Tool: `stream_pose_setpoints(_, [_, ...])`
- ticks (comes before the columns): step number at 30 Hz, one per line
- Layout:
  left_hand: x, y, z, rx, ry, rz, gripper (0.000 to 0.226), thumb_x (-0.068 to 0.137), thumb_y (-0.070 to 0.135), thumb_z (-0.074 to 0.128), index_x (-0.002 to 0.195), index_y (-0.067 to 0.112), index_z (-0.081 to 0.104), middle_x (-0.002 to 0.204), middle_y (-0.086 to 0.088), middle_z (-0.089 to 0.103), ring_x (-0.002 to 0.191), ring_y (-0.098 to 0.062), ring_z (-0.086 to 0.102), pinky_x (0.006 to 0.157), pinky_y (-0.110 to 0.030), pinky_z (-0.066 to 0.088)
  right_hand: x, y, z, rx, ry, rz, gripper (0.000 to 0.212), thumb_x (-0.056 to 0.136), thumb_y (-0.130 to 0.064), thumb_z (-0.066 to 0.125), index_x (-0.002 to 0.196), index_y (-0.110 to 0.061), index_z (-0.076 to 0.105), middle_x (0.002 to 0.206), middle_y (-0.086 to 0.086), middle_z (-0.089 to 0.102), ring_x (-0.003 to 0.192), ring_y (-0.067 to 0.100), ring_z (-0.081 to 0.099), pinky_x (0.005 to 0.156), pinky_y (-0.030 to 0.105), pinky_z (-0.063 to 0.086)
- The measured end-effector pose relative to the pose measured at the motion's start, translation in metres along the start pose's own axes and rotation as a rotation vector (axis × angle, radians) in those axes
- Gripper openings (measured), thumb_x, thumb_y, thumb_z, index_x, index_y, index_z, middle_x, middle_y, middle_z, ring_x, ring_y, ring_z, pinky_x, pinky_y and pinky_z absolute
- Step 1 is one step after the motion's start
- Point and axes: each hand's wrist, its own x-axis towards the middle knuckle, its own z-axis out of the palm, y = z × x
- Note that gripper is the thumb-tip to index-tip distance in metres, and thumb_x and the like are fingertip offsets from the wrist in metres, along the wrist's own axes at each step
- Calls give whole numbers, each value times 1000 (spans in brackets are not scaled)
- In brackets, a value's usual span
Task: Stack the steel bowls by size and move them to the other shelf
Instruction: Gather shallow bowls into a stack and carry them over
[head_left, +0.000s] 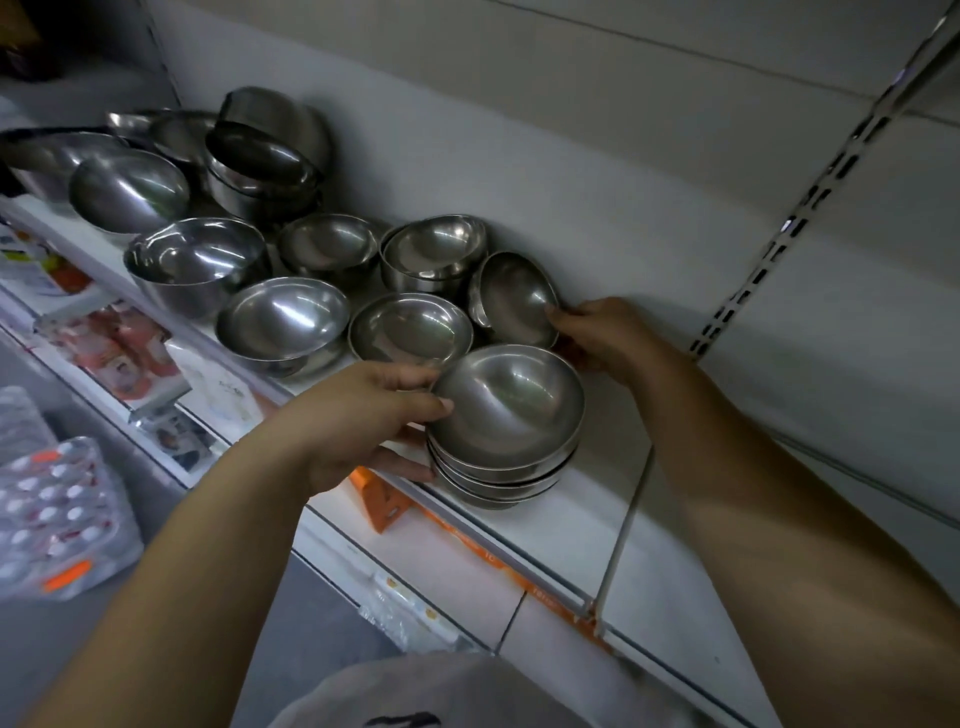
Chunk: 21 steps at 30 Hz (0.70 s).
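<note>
A stack (501, 447) of about 4 small steel bowls sits near the front edge of the white shelf (524, 525), toward the right end of the spread. The left hand (363, 421) is closed on its left side, thumb on the top bowl's rim and fingers under the lowest. Just behind the stack, a tilted bowl (514, 299) of similar size leans up on edge, and the right hand (605, 335) pinches its lower rim. To the left and farther back lie loose bowls (283, 322) of larger sizes, some already nested. The step looks to be gathering the small ones: the tilted bowl probably goes on top next. That calls for turning it level and seating it squarely while the left hand steadies the pile.
</note>
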Motion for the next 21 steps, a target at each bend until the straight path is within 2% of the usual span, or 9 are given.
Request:
stream_pose_setpoints(3, [-5,2,1,-14,14,-6,29,100,7,62,118,23,78,110,-8,80,106,-34,75,73,-41,66,6,1,7,-63,24,-16,43,95,-40,73,94,3,75,67,14,68,52,21,64,56,28,54])
stream_pose_setpoints(5, [-7,2,2,-18,27,-8,27,100,7,63,115,24,78,109,-8,80,105,-33,75,74,-41,67,6,1,9,-80,39,-14,41,96,-37,72,80,1,71,62,13,63,41,13,60,47,21,49])
stream_pose_setpoints(7, [-8,3,3,-22,32,-12,25,100,9,63,113,24,79,110,-8,80,105,-33,75,74,-42,66,5,1,9,-106,44,-13,41,98,-37,70,70,-6,66,59,10,62,40,12,58,45,20,46])
stream_pose_setpoints(9, [-8,3,3,-36,34,-21,22,100,12,64,110,23,80,110,-9,80,104,-33,76,74,-42,66,2,-1,6,-89,60,-17,40,98,-34,70,69,-8,64,60,10,64,40,11,61,45,20,49])
stream_pose_setpoints(11, [-8,3,3,-46,38,-27,20,100,14,64,108,23,80,109,-10,80,102,-32,77,73,-43,66,-2,-4,3,-23,84,-27,33,97,-25,72,71,-5,65,68,17,68,45,15,65,51,24,58])
stream_pose_setpoints(14, [-8,3,4,-36,54,-38,19,100,24,64,106,25,82,111,-10,79,101,-32,77,76,-46,66,-17,-12,-6,105,110,-60,22,95,-8,68,74,-3,67,66,17,65,38,11,62,43,22,52])
stream_pose_setpoints(15, [-8,4,3,-27,49,-44,22,100,33,63,110,24,81,113,-12,78,102,-32,77,78,-48,66,-23,-15,-9,114,123,-85,21,94,-8,67,74,-3,68,63,16,65,37,11,61,42,21,51])
stream_pose_setpoints(18, [-6,7,3,-26,42,-74,53,92,62,54,120,23,75,116,-15,77,106,-34,75,78,-48,65,-47,-28,-22,113,158,-168,18,91,-11,67,77,0,70,52,8,65,39,12,59,43,21,48])
stream_pose_setpoints(21, [-5,9,2,-57,45,-103,76,84,78,43,126,22,72,114,-16,77,103,-35,76,73,-48,64,-75,-43,-34,93,134,-241,21,89,-15,69,74,0,69,46,3,60,41,15,54,44,23,44])
